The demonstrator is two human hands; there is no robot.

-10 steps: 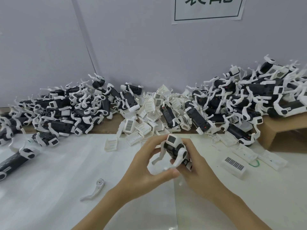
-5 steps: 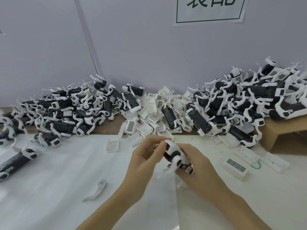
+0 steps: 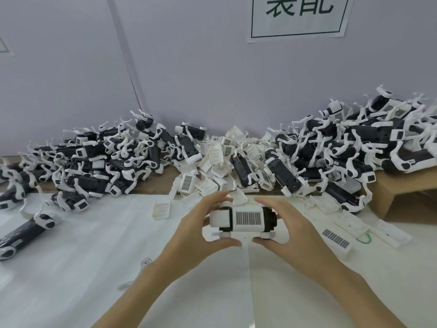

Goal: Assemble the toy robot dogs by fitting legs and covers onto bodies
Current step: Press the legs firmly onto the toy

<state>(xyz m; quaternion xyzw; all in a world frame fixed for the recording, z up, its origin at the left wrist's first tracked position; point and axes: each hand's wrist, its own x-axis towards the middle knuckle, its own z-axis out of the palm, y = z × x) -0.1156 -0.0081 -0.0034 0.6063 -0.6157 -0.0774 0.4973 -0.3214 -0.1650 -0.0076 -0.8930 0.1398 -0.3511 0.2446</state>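
White cover [image 3: 248, 218] sits on the dog body, pinched by both hands' fingers [image 3: 222, 197]; piles of bodies [image 3: 283, 171] await covers.

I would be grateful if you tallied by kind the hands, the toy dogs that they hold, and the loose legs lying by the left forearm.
hands, left hand and right hand: 2
toy dog held: 1
loose white leg: 1
total: 4

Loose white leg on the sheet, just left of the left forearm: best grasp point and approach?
Judgement: pinch the loose white leg across its narrow curved shank, coming from above. It lies flat on the white sheet, so only the top and edges are free. Its round hub end is wider; the left forearm hides part of the shank.
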